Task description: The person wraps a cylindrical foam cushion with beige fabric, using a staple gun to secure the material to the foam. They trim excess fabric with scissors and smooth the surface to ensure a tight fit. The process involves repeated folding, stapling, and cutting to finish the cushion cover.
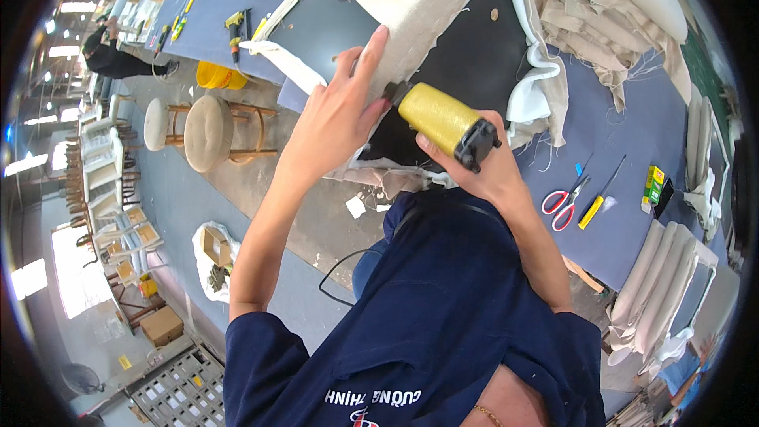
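My right hand [496, 170] grips a yellow and black staple gun [439, 115], its nose pointing left at the upholstered piece in front of me. My left hand [336, 115] lies on the edge of a beige padded band [431, 12], fingers stretched along it and thumb close to the staple gun's nose. The band runs between two sections of black backing [478, 43]. White wadding [528, 99] and frayed beige fabric stick out along the edges. Whether the nose touches the fabric I cannot tell.
On the blue-covered table [585, 241] at right lie red-handled scissors [563, 204], a yellow-handled screwdriver [593, 209] and a small box [653, 186]. Beige fabric [593, 16] is heaped beyond. Another power tool [235, 32], a yellow bucket [217, 76] and a round stool [209, 134] are at left.
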